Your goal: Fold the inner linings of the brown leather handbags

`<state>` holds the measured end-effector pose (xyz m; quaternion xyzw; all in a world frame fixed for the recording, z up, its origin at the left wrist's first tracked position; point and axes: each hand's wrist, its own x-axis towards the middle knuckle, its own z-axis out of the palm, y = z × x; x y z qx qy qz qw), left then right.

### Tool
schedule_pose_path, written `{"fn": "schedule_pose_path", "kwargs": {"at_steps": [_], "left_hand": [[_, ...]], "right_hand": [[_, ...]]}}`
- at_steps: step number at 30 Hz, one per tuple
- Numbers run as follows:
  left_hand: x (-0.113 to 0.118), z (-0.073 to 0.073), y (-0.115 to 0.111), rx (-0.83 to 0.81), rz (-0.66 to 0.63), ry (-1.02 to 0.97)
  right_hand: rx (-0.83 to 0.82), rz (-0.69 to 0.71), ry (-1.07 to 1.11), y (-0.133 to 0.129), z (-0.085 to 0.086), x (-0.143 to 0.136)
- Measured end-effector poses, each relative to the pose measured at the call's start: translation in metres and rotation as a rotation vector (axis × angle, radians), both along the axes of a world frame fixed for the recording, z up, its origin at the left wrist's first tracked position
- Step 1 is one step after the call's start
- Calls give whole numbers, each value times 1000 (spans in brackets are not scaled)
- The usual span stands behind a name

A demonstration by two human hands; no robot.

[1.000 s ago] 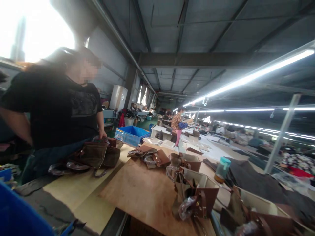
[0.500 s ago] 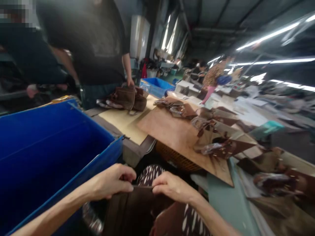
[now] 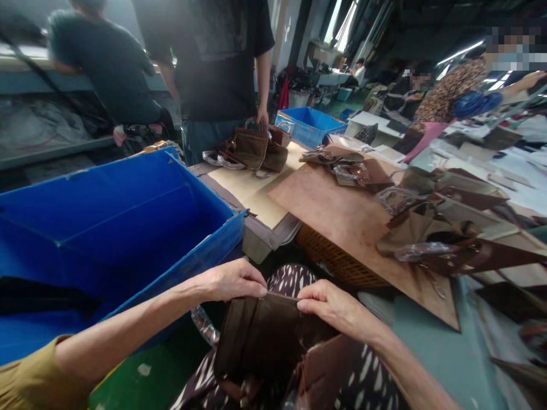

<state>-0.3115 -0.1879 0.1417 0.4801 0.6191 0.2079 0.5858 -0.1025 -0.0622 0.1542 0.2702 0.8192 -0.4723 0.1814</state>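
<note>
A dark brown handbag (image 3: 273,336) rests open on my lap, over patterned black-and-white cloth. Its far top edge runs between my two hands. My left hand (image 3: 237,280) pinches that edge with thumb and fingertips. A short way to the right, my right hand (image 3: 327,302) grips the same edge, thumb and fingers pressed together. One bag handle (image 3: 205,326), wrapped in clear plastic, sticks out at the left. Reddish-brown flaps and straps hang at the near side of the bag, where details are dark.
A large blue bin (image 3: 128,210) stands at my left. On the right, a brown board (image 3: 333,205) over an orange crate (image 3: 342,259) carries several handbags (image 3: 444,239). Across the table a co-worker (image 3: 217,68) touches more bags (image 3: 252,149). Farther back is another blue bin (image 3: 307,125).
My view has swung left and down, so the scene sits farther right. Both hands remain on the bag's edge; the left fingers now look more closed on it.
</note>
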Motion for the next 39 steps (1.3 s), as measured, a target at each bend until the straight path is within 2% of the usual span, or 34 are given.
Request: {"fn": "schedule_pose_path", "kwargs": {"at_steps": [4,10,19,27,34,36,39], "left_hand": [[6,-4,3,81,-53,40],[13,-9,0,109,5,48],[19,-6,-8,163,47,23],[23,-9,-10,195,87,41],[9,-4,-18,101,182,-126],[6,-4,-23,105,226,-101],[7,-7,-28,229,215,19]], "right_hand": [[20,14,1,-1,1,2],[46,32,-7,-2,3,0],[125,166,35,-9,18,-18],[155,245,130,-16,10,-38],[148,173,120,-19,8,-41],[118,175,124,-19,8,-41],[119,170,125,-20,7,-42]]}}
